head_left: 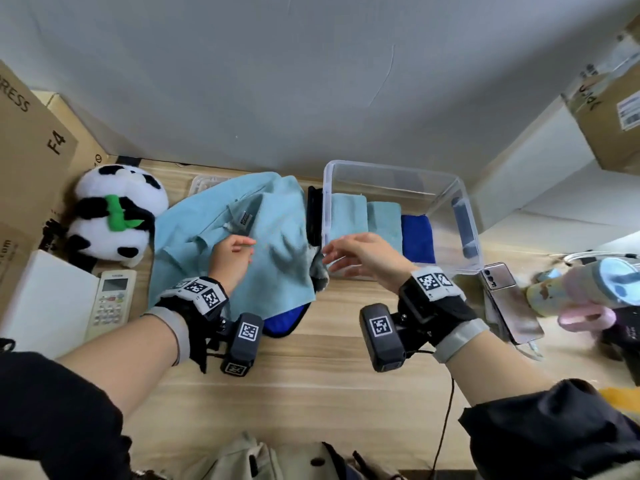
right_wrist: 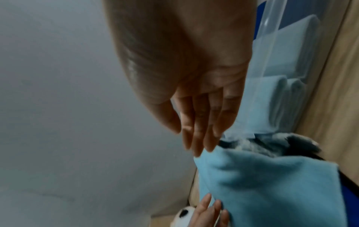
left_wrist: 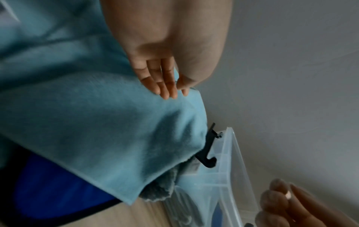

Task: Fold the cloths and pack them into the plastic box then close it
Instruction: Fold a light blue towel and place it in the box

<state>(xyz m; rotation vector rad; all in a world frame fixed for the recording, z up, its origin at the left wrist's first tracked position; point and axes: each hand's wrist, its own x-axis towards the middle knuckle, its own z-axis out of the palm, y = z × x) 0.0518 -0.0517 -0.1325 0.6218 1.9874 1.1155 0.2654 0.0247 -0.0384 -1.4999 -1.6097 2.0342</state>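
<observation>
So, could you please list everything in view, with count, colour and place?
plastic box: one, clear, open, right of centre
folded cloths in box: two light blue, one dark blue
loose cloths: light blue on top, dark blue and grey beneath
lid: one, clear, behind the pile
panda toy: one, far left
remote: one, white, near left
phone: one, silver, right of box
cardboard boxes: brown, both sides
table: wooden
left hand: over the light blue cloth
right hand: at the box's near left corner
</observation>
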